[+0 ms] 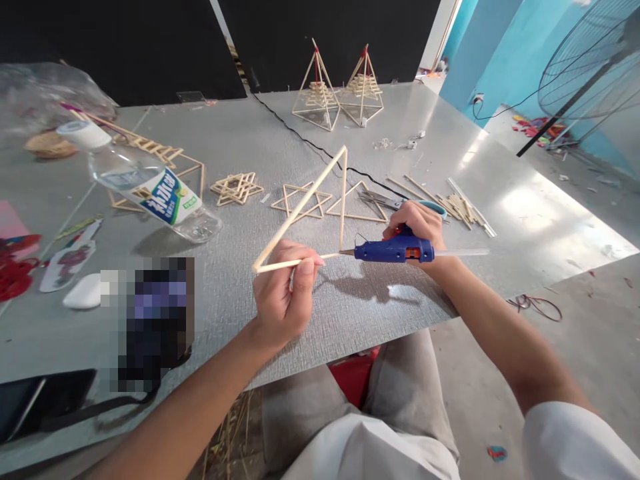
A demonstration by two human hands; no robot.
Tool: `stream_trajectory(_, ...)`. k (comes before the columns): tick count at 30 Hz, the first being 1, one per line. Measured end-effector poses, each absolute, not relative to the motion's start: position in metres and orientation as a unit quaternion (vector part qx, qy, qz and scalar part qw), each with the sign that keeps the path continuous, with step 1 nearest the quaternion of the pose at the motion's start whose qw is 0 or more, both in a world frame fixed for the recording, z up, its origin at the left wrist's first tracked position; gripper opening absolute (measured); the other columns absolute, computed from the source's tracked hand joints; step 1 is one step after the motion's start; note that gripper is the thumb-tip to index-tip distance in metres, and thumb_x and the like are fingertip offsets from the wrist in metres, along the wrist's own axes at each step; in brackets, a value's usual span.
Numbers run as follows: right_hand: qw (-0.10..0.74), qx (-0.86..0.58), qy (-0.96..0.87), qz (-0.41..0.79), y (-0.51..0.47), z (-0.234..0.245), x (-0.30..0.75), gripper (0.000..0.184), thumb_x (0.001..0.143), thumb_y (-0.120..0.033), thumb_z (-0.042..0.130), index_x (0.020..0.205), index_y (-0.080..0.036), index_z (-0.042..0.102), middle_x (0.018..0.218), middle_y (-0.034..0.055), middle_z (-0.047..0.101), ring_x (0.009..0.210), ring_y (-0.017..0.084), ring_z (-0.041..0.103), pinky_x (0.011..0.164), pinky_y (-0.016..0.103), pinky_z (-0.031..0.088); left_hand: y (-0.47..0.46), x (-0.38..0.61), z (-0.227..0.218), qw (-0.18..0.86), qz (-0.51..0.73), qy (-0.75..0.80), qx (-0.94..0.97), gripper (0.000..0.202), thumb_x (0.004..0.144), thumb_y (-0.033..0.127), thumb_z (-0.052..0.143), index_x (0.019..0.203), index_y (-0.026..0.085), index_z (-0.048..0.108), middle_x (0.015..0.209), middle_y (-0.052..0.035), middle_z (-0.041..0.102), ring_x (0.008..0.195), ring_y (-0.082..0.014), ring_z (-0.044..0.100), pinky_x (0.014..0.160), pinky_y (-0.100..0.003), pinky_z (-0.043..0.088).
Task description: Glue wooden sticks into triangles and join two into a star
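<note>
My left hand (pixel 286 293) pinches the lower side of a triangle of thin wooden sticks (pixel 303 203), raised above the table. In my right hand (pixel 417 223) is a blue hot glue gun (pixel 393 251), a clear glue stick (pixel 463 252) poking out of its back. The gun's nozzle points left and meets the triangle's right lower corner, or is very near it. Behind my hands lie a flat stick star (pixel 301 202), a flat stick triangle (pixel 356 215) and a layered stick star (pixel 237 189). Scissors (pixel 383 200) with light blue handles are partly hidden behind my right hand.
Two stick pyramids (pixel 316 90) stand at the back, near a black cable (pixel 300 138). A clear plastic bottle (pixel 155 187) leans on the left, before a ladder-like stick frame (pixel 155 152). Loose sticks (pixel 463 208) lie right. A white mouse (pixel 85 291) sits at left.
</note>
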State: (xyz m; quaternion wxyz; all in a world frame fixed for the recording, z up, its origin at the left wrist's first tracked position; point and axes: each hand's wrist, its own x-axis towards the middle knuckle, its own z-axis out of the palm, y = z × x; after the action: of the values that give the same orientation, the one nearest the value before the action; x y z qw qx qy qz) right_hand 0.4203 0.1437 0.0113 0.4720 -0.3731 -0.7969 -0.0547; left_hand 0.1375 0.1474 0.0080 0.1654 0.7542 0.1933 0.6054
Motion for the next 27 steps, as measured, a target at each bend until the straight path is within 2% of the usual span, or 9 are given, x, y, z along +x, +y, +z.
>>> stream_trajectory(8, 0.484, -0.363, -0.793, -0.065, 0.145, 0.01, 0.419, 0.017, 0.105, -0.038, 0.066, 0.094, -0.028, 0.058, 0.076, -0.001, 0.068, 0.064, 0.018, 0.059, 0.066, 0.034, 0.044, 0.15, 0.139, 0.008, 0.214, 0.634, 0.203, 0.715, 0.025, 0.114, 0.033, 0.051, 0.098, 0.024, 0.067, 0.069, -0.0002, 0.055, 0.063, -0.014, 0.054, 0.059, -0.029, 0.047)
stream_trajectory(13, 0.472, -0.373, -0.796, -0.066, 0.146, 0.008, 0.421, 0.013, 0.101, -0.03, 0.067, 0.092, -0.028, 0.058, 0.076, -0.0019, 0.067, 0.065, 0.017, 0.06, 0.066, 0.033, 0.044, 0.15, 0.143, 0.009, 0.324, 0.665, 0.251, 0.624, 0.034, 0.112, 0.047, 0.057, 0.089, 0.023, 0.063, 0.077, -0.001, 0.057, 0.06, -0.0121, 0.049, 0.057, -0.028, 0.047)
stream_trajectory(15, 0.483, -0.381, -0.787, -0.051, 0.148, 0.005, 0.422, 0.014, 0.099, -0.03, 0.068, 0.091, -0.027, 0.057, 0.076, -0.0018, 0.067, 0.066, 0.017, 0.06, 0.066, 0.033, 0.045, 0.152, 0.144, 0.013, 0.377, 0.672, 0.263, 0.581, 0.038, 0.11, 0.052, 0.06, 0.085, 0.024, 0.059, 0.073, 0.0008, 0.051, 0.058, -0.0117, 0.046, 0.055, -0.028, 0.047)
stream_trajectory(18, 0.538, -0.404, -0.739, -0.023, 0.152, -0.002, 0.424, 0.02, 0.094, -0.034, 0.073, 0.09, -0.027, 0.055, 0.075, -0.0025, 0.064, 0.063, 0.015, 0.057, 0.062, 0.032, 0.046, 0.16, 0.142, 0.02, 0.484, 0.624, 0.239, 0.565, 0.043, 0.107, 0.054, 0.062, 0.078, 0.025, 0.051, 0.059, 0.0047, 0.032, 0.054, -0.0139, 0.04, 0.05, -0.026, 0.043)
stream_trajectory(20, 0.573, -0.406, -0.712, 0.003, 0.154, -0.005, 0.423, 0.021, 0.093, -0.033, 0.074, 0.088, -0.027, 0.054, 0.073, -0.004, 0.061, 0.06, 0.013, 0.053, 0.058, 0.03, 0.043, 0.165, 0.138, 0.024, 0.557, 0.566, 0.215, 0.569, 0.046, 0.106, 0.053, 0.062, 0.074, 0.025, 0.044, 0.055, 0.0055, 0.025, 0.053, -0.0148, 0.037, 0.049, -0.026, 0.041)
stream_trajectory(23, 0.581, -0.361, -0.727, 0.06, 0.153, -0.003, 0.418, 0.02, 0.092, -0.029, 0.074, 0.088, -0.026, 0.055, 0.074, -0.0047, 0.06, 0.06, 0.012, 0.053, 0.057, 0.028, 0.043, 0.168, 0.134, 0.029, 0.624, 0.503, 0.188, 0.568, 0.047, 0.105, 0.05, 0.062, 0.071, 0.025, 0.04, 0.056, 0.0053, 0.023, 0.053, -0.0145, 0.034, 0.048, -0.027, 0.037)
stream_trajectory(27, 0.535, -0.317, -0.776, 0.104, 0.144, 0.007, 0.408, 0.02, 0.094, -0.027, 0.074, 0.087, -0.025, 0.055, 0.075, -0.0038, 0.06, 0.061, 0.011, 0.055, 0.059, 0.028, 0.045, 0.164, 0.134, 0.029, 0.63, 0.462, 0.185, 0.596, 0.049, 0.105, 0.054, 0.06, 0.071, 0.025, 0.04, 0.058, 0.0042, 0.025, 0.055, -0.0154, 0.034, 0.05, -0.029, 0.035)
